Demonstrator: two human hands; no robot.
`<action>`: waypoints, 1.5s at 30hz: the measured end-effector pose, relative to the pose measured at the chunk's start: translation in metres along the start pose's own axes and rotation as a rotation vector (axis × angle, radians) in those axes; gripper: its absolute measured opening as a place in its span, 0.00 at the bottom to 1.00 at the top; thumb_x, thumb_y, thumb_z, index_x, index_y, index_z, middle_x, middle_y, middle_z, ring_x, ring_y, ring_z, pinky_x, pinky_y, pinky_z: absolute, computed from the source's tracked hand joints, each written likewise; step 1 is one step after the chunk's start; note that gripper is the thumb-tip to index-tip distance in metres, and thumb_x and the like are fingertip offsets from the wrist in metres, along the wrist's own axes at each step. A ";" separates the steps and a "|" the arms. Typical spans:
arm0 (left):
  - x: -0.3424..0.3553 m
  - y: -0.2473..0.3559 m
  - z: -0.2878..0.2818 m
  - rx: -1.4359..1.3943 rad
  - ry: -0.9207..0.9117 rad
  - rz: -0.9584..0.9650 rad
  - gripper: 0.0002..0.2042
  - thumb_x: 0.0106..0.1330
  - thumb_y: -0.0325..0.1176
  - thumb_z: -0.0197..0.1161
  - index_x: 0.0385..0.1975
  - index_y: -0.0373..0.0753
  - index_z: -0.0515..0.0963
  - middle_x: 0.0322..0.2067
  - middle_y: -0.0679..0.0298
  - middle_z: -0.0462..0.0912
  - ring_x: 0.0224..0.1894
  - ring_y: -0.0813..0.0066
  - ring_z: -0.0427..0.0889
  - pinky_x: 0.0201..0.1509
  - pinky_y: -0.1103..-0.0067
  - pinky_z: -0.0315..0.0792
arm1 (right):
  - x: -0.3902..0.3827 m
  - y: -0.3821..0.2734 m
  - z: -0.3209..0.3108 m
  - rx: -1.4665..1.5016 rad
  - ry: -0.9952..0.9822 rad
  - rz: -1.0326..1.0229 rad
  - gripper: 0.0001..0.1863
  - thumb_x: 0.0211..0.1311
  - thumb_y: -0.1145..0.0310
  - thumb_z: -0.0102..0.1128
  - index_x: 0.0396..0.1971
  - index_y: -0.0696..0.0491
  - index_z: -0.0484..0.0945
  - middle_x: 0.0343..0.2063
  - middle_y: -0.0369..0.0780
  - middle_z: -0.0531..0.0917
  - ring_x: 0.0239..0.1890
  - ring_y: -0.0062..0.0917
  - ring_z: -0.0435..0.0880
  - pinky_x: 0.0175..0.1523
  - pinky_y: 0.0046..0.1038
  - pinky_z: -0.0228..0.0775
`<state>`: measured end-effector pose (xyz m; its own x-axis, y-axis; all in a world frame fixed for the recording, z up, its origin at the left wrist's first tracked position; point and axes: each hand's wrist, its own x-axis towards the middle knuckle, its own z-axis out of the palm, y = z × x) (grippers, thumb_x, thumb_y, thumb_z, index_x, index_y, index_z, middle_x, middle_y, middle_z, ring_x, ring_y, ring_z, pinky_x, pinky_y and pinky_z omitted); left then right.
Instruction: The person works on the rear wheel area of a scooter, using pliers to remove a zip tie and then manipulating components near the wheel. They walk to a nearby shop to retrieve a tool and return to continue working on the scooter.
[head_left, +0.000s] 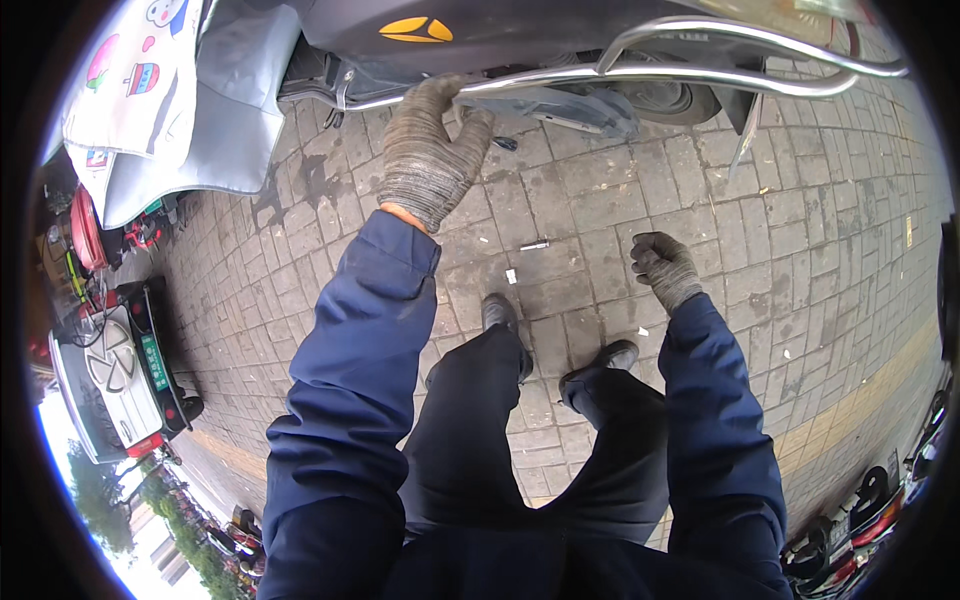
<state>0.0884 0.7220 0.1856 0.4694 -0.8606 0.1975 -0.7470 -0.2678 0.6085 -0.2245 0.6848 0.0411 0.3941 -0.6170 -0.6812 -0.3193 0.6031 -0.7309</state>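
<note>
My left hand (435, 150), in a grey knitted glove, reaches forward to the chrome guard bar (540, 78) along the side of a dark scooter (500, 40). Its fingers are bent over the bar, while the thumb stands somewhat off to the right. My right hand (665, 268), gloved alike, hangs over the paving to the right, apart from the scooter. Its fingers are curled in, and whether anything is inside them is hidden. Below the bar, a grey plastic panel (585, 112) and part of a wheel (665, 98) show.
A silvery cover with printed pictures (150, 100) hangs at the scooter's left end. Grey paving bricks (560, 190) bear white scraps (511, 276). A white and black vehicle (120, 370) stands at left; several two-wheelers (870, 520) line the lower right edge.
</note>
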 end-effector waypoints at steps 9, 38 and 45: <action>0.020 -0.103 0.072 -0.092 0.090 0.238 0.16 0.53 0.26 0.63 0.43 0.36 0.75 0.37 0.60 0.79 0.43 0.72 0.77 0.51 0.76 0.68 | 0.125 0.208 -0.165 -0.353 0.280 -0.111 0.10 0.54 0.80 0.55 0.37 0.59 0.73 0.31 0.37 0.79 0.35 0.19 0.74 0.43 0.22 0.69; -0.010 -0.139 0.223 0.124 0.062 0.196 0.32 0.53 0.27 0.63 0.59 0.34 0.57 0.58 0.51 0.56 0.60 0.59 0.60 0.57 0.70 0.63 | 0.184 0.336 -0.147 0.464 0.407 0.129 0.12 0.58 0.57 0.56 0.32 0.51 0.73 0.15 0.35 0.74 0.09 0.19 0.69 0.12 0.22 0.60; -0.007 -0.146 0.236 0.154 0.102 0.294 0.32 0.54 0.29 0.61 0.59 0.33 0.56 0.59 0.47 0.54 0.60 0.55 0.60 0.58 0.69 0.63 | 0.189 0.346 -0.152 0.427 0.428 0.084 0.13 0.60 0.58 0.53 0.34 0.53 0.74 0.14 0.34 0.73 0.11 0.18 0.70 0.13 0.20 0.60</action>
<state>0.0827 0.6652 -0.0862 0.2620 -0.8652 0.4276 -0.9159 -0.0833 0.3926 -0.3915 0.6997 -0.3472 -0.0274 -0.6534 -0.7565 0.0749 0.7533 -0.6534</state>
